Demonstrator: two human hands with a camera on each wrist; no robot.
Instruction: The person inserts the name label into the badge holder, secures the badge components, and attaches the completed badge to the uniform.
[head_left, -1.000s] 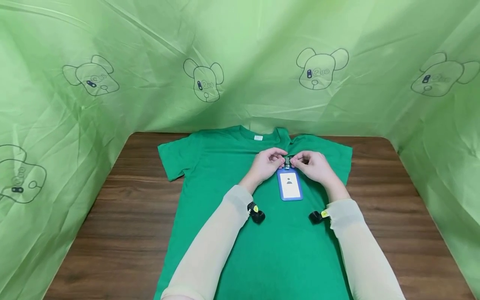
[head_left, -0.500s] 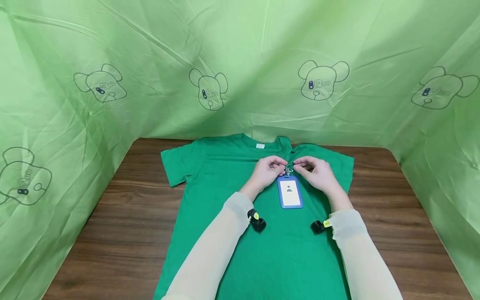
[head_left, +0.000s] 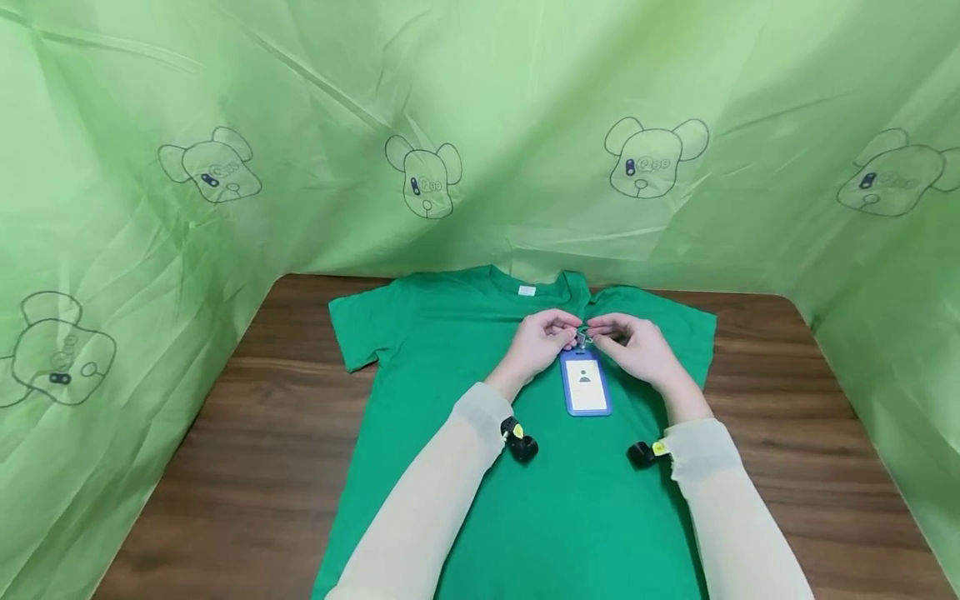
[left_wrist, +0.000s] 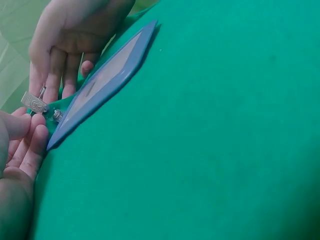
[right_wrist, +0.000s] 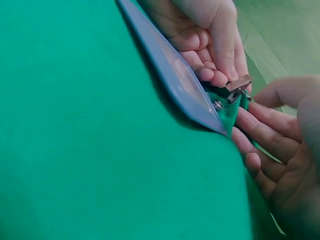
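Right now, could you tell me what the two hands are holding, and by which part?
Both the left hand and right hand pinch the metal clip atop the blue badge holder, together with a fold of the green T-shirt.

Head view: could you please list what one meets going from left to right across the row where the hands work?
Dark wooden table → green T-shirt's sleeve → left hand → small metal clip of the blue-framed badge holder → right hand → table's right side.
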